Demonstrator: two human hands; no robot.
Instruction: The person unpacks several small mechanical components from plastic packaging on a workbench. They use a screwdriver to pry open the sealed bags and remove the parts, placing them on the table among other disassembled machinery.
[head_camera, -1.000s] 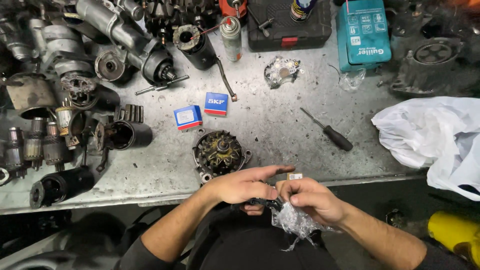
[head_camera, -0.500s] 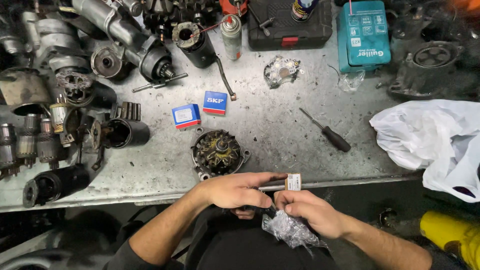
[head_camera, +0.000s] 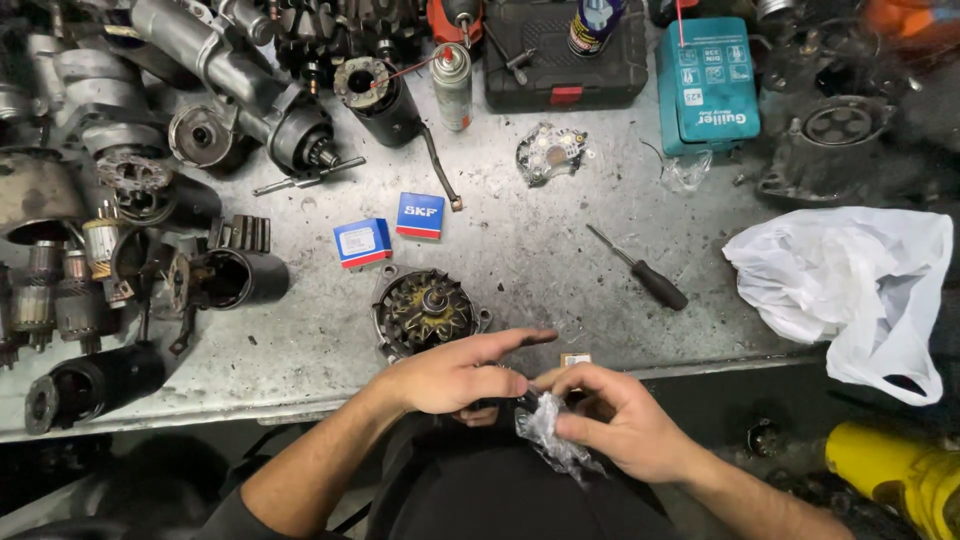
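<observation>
The right hand (head_camera: 625, 425) pinches a crinkled clear plastic wrapper (head_camera: 548, 432); the left hand (head_camera: 455, 375) grips a small dark part (head_camera: 497, 405) — best peeled slowly, close above the bench edge (head_camera: 700, 364).

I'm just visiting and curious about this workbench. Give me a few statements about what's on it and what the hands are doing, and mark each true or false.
1. The right hand grips a crumpled clear plastic wrapper. True.
2. The screwdriver is in the left hand. False: it lies on the bench, apart from both hands.
3. Two small blue and red boxes sit side by side above the round alternator part. True.
4. The white plastic bag lies at the bench's left end. False: it lies at the right.
</observation>
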